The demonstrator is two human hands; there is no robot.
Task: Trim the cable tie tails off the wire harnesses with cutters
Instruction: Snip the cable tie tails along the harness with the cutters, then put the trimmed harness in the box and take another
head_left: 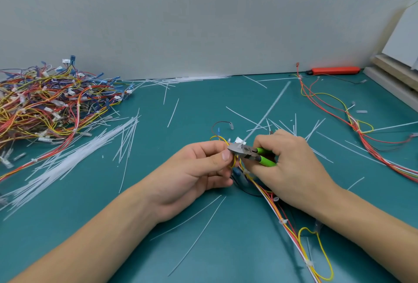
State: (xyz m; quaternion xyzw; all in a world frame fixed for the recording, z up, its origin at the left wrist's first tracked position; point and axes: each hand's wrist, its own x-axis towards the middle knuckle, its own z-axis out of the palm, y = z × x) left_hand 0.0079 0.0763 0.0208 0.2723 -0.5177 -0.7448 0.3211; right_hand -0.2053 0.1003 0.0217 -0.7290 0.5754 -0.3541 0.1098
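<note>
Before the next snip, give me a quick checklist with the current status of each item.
1. Cutters gripped by the right hand: ok.
2. Harness pinched in the left hand: ok.
3. Blades seated on the tie tail: cannot tell, too small.
4. Left fingertips clear of the blades: not ok, thumb right beside the cutter head.
5. Tail pointing away from the person: ok.

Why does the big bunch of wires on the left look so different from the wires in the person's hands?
The pile of wire harnesses is a tangled heap of many, lying untouched far left; the held harness is a single one, stretched out toward the near edge. The left hand pinches the held harness while the right hand works the green-handled cutters on it. Both have red and yellow wires with white ties.
</note>
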